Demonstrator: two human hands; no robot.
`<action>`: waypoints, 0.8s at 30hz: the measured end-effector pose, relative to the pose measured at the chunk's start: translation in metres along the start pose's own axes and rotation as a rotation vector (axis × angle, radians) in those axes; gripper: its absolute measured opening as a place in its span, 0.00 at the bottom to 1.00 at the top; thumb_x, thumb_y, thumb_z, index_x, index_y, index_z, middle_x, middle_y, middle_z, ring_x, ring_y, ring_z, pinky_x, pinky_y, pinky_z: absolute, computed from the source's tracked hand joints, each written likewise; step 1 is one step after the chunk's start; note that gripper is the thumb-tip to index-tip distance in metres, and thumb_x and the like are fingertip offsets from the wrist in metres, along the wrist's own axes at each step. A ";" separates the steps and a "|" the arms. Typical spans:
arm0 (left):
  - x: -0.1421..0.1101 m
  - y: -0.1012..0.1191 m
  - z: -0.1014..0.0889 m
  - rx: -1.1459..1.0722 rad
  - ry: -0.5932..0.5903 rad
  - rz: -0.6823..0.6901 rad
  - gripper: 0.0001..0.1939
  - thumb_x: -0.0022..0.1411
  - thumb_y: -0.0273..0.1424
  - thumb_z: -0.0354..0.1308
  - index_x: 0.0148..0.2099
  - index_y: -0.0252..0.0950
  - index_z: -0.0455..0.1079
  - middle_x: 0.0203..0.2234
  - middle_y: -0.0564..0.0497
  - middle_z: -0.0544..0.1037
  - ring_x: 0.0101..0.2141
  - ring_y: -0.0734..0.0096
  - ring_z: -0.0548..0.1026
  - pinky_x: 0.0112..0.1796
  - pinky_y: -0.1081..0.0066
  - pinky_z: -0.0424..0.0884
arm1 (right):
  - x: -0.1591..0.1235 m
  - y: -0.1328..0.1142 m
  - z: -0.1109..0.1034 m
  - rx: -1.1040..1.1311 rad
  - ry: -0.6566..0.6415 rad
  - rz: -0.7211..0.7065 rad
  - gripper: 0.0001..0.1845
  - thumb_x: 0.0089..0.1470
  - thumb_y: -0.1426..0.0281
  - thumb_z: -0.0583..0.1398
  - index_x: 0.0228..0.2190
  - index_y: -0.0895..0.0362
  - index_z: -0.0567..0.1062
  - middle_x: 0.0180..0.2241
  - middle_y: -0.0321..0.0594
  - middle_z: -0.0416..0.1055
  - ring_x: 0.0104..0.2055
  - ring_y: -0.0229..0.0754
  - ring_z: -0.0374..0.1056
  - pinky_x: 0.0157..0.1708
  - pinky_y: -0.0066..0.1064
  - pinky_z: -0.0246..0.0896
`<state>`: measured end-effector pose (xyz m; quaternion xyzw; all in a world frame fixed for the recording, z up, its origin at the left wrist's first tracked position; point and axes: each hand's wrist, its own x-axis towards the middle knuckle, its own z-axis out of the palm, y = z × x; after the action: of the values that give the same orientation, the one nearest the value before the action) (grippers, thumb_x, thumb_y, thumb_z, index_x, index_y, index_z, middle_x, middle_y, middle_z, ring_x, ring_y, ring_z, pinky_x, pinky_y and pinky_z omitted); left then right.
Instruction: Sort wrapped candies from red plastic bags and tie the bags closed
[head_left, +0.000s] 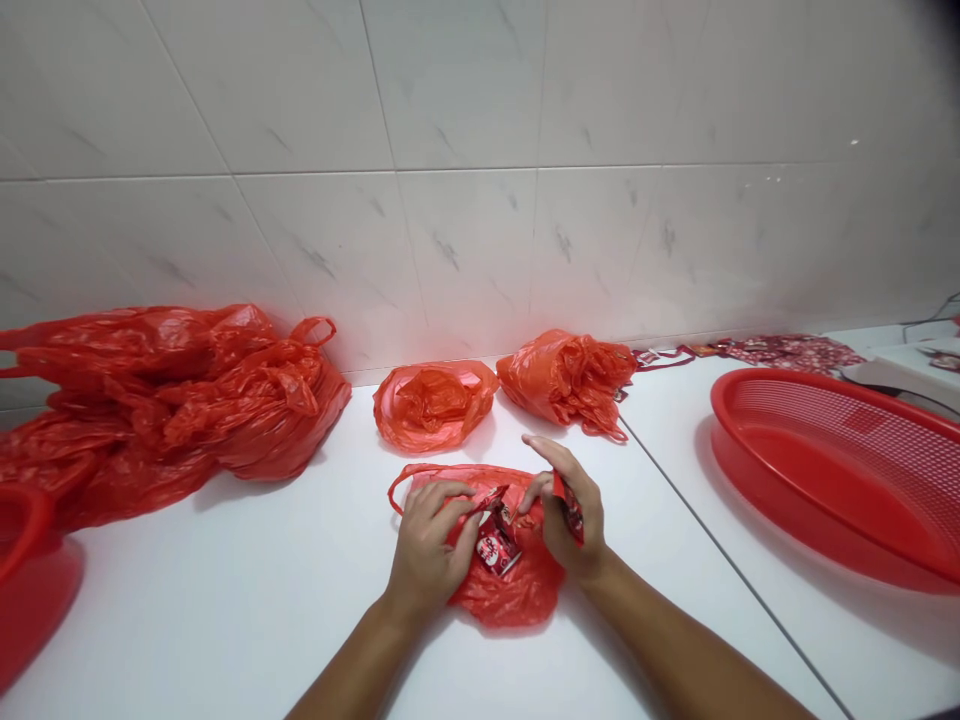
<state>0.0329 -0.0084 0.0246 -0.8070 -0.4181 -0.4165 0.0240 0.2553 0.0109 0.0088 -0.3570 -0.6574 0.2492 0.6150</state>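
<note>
Left grip: my left hand [426, 548] is closed to a narrow pinch, thumb and fingertips together on a thin red sachet [487, 498].
Left sachet's axis: it runs lengthwise out of my fingertips to the right and slightly upward, its far end just beside my right thumb.
Right grip: my right hand [564, 512] is also narrow, curled around a red-and-white snack sachet [573, 512], with the thumb reaching inward toward the left hand.
Right sachet's axis: it stands tilted in my grip, its upper end near the top of my hand and its lower end pointing down and to the right, toward me.
Under my hands: a flattened red plastic bag [510, 592] lies on the white countertop [247, 620], with one loop handle out past my left hand.
Between my hands: small red-and-white packets [497, 547] sit on the bag, just below both sachets.
Ahead of my grip: two crumpled red bags [433, 407] [566, 380] lie side by side against the tiled wall [457, 200].
Left of my grip: a large heap of red plastic bags [150, 400] sits well apart, with a red plastic basin [30, 590] at the frame's edge.
Right of my grip: a wide red mesh basket [832, 470] rests on the countertop, and a strip of printed packets [787, 351] lies beyond it.
</note>
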 end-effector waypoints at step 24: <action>-0.008 -0.004 0.003 -0.205 0.326 -0.094 0.14 0.72 0.23 0.56 0.57 0.41 0.68 0.50 0.46 0.79 0.53 0.59 0.78 0.54 0.52 0.75 | 0.013 -0.013 0.012 -0.068 -0.083 0.255 0.18 0.65 0.63 0.60 0.53 0.57 0.77 0.22 0.30 0.69 0.23 0.38 0.67 0.29 0.29 0.65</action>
<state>0.0292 -0.0096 0.0161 -0.7067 -0.4012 -0.5827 -0.0102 0.2414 0.0147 0.0254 -0.4476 -0.6396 0.3177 0.5381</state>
